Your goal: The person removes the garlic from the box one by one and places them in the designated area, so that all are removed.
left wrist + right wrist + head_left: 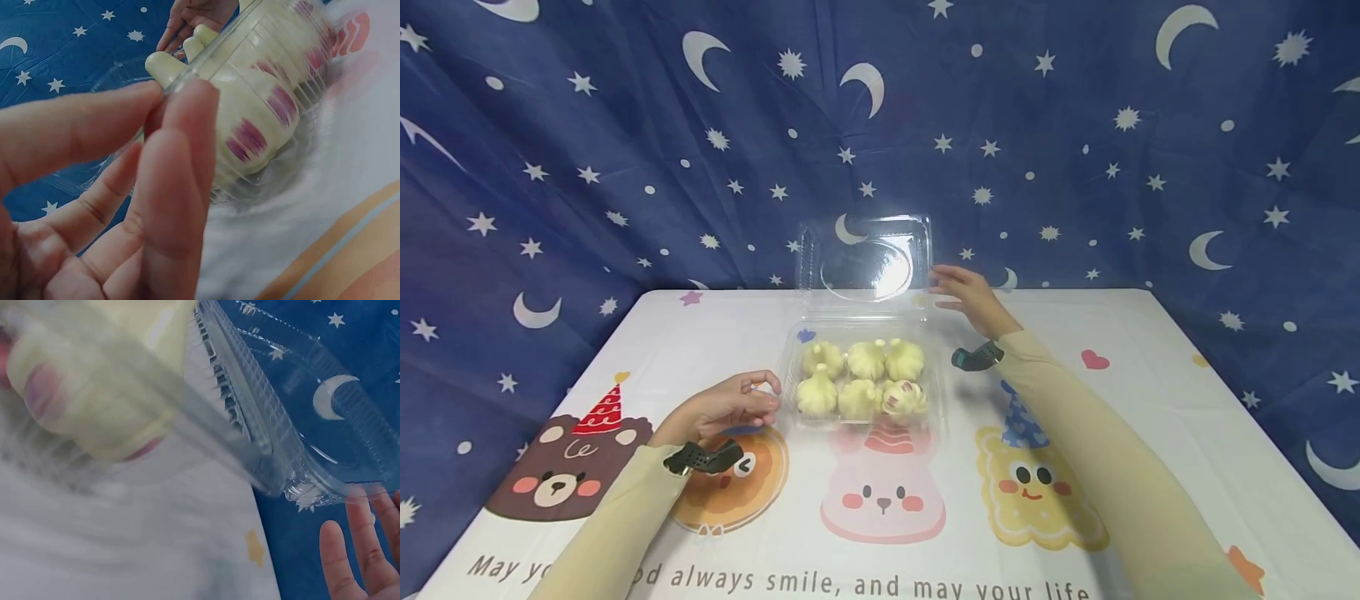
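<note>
A clear plastic clamshell box sits on the table with its lid raised at the back. Several pale garlic bulbs with thick stems lie in its base in two rows; purple streaks mark the garlic bulb seen close in the left wrist view. My left hand is at the base's left side, thumb and fingers pinching its rim. At the lid's right edge, my right hand holds its fingers extended, fingertips touching the clear plastic.
A white tablecloth printed with cartoon figures covers the table. Behind its far edge hangs a dark blue curtain with moons and stars. Each wrist wears a dark strap.
</note>
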Action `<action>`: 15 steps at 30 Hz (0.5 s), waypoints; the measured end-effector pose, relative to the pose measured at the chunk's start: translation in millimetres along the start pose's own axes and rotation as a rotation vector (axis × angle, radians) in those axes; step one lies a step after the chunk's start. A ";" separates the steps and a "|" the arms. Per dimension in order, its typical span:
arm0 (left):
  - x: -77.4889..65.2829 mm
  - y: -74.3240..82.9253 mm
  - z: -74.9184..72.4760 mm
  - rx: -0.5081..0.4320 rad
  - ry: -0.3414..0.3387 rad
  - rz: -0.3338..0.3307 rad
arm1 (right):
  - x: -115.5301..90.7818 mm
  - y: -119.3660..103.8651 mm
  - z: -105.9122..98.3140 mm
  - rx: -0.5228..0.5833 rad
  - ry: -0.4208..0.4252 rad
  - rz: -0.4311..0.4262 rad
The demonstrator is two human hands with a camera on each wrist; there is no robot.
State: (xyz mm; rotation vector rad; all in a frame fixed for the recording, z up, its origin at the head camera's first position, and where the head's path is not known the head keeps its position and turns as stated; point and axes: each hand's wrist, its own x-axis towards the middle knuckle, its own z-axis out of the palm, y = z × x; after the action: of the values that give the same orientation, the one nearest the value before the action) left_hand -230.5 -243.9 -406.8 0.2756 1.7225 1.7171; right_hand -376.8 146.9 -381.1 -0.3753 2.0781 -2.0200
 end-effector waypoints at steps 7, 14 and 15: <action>-2.7 1.2 5.1 -0.021 -0.009 -0.017 | -8.5 6.6 -6.9 0.116 -0.041 0.047; -5.1 -0.1 7.4 -0.014 -0.066 0.015 | -18.5 10.3 -13.7 0.211 -0.133 0.096; -5.4 -0.4 7.6 0.002 -0.079 0.019 | -19.6 11.2 -14.6 0.208 -0.139 0.104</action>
State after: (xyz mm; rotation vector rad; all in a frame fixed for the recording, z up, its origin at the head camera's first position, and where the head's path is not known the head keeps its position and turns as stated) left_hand -221.9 -241.0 -404.7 0.3575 1.6691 1.6959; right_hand -363.4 167.4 -392.2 -0.3511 1.7501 -2.0597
